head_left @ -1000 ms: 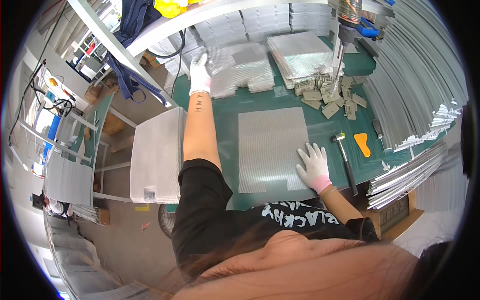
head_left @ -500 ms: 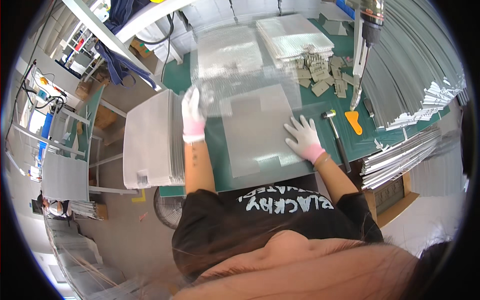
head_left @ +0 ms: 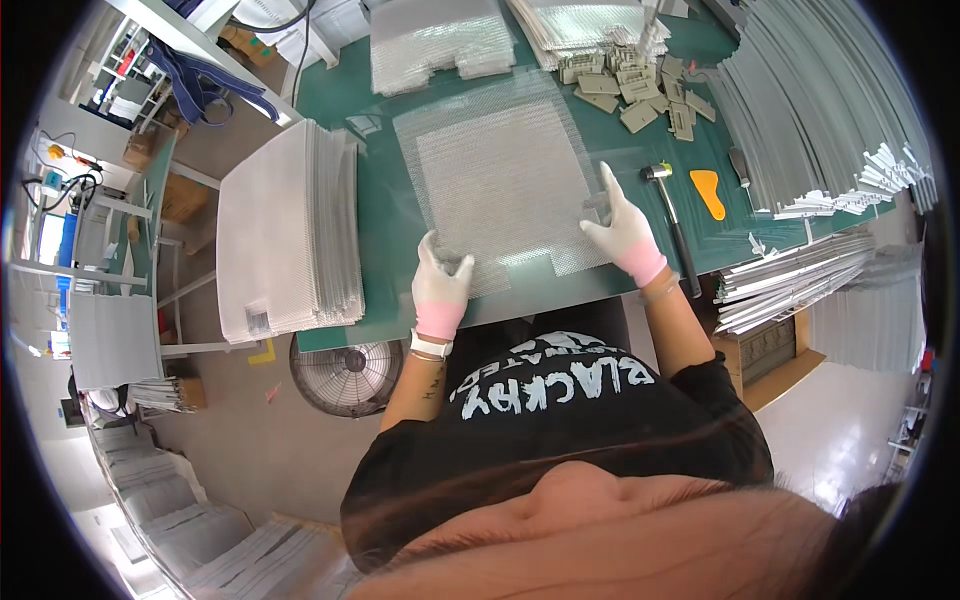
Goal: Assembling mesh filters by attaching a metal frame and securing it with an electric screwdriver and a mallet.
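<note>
A clear bubble-wrap sheet (head_left: 500,180) lies flat over a grey square panel on the green mat (head_left: 385,220). My left hand (head_left: 440,285), in a white glove with a pink cuff, pinches the sheet's near left corner. My right hand (head_left: 622,232), gloved the same way, presses the sheet's near right edge with fingers spread.
A tall stack of grey panels (head_left: 285,235) stands left of the mat. More bubble wrap (head_left: 435,40) is piled at the back. Small grey corner pieces (head_left: 640,85), a hammer (head_left: 672,225), an orange scraper (head_left: 709,192) and bundles of metal strips (head_left: 830,110) lie to the right. A fan (head_left: 345,375) sits below.
My left hand fetched a bubble-wrap sheet from the far pile, pulled it toward me and laid it over the panel. My right hand stayed at the panel's near right edge.
</note>
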A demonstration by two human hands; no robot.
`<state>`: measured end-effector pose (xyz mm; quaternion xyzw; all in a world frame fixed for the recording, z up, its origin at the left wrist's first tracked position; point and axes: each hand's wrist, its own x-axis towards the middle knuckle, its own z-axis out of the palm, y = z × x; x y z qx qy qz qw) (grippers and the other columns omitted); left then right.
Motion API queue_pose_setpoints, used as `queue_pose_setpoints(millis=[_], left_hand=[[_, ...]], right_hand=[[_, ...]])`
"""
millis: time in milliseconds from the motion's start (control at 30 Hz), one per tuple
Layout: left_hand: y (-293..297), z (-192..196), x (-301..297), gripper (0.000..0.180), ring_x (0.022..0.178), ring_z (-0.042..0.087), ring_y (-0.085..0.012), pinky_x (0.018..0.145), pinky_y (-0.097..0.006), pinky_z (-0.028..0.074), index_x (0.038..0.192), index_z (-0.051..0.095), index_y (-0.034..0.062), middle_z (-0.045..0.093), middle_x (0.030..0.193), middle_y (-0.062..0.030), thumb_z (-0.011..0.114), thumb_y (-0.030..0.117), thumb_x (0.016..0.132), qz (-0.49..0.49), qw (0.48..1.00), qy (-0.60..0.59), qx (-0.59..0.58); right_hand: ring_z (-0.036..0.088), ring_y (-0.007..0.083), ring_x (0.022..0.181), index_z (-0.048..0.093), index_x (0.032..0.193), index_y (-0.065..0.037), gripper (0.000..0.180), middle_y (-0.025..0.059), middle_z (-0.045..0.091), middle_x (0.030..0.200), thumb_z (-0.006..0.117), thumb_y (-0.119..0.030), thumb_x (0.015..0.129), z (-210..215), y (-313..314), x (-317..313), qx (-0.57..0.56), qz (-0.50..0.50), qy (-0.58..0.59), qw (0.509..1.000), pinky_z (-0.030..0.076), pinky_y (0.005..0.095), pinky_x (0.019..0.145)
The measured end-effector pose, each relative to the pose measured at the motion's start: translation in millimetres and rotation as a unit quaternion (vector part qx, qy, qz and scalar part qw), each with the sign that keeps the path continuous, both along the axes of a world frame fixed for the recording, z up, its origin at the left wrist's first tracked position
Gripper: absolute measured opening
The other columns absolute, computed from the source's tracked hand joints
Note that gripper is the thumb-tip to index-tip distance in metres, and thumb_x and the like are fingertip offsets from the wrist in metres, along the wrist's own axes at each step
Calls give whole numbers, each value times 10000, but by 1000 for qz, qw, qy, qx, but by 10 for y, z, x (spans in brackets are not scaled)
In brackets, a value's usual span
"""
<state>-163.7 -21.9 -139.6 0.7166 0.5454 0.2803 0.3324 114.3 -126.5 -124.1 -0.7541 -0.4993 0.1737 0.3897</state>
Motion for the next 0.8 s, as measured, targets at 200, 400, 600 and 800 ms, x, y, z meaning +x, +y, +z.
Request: queue_pose_setpoints(millis=[200, 400, 600, 800], left_hand=[[-15, -121, -85, 725, 869, 676, -306, 785, -383, 531, 1397, 387, 5, 673, 1031, -188, 755, 240, 818, -23, 998, 45, 40], [-24, -72, -20, 751, 1033, 654, -392, 883, -418, 524, 1425, 355, -3, 627, 1226, -247, 734, 260, 834, -30, 997, 73, -10], [20, -165, -57, 808, 926, 695, -343, 814, -400, 549, 1477, 285, 23, 630, 1209, -238, 727, 267, 846, -39, 993, 107, 8], [63, -161, -79, 823, 960, 691, -315, 825, -394, 543, 1477, 296, 5, 629, 1205, -221, 715, 334, 849, -53, 985, 163, 3]], right_hand=[[634, 409, 1025, 242, 1539, -85, 909, 260, 602, 1239, 720, -190, 773, 60, -28, -22, -97, 19, 87, 991, 502, 398, 888], [578, 228, 740, 285, 1536, -100, 887, 166, 645, 1161, 726, -159, 768, -416, -37, 26, 42, 19, -58, 997, 504, 315, 747], [636, 305, 957, 358, 1501, -99, 808, 183, 607, 1264, 721, -158, 782, -407, -51, 28, -4, 31, -42, 999, 502, 345, 867], [581, 357, 1132, 431, 1436, -90, 681, 174, 580, 1262, 697, -180, 816, -319, -60, -7, -42, 55, -71, 995, 481, 394, 960]])
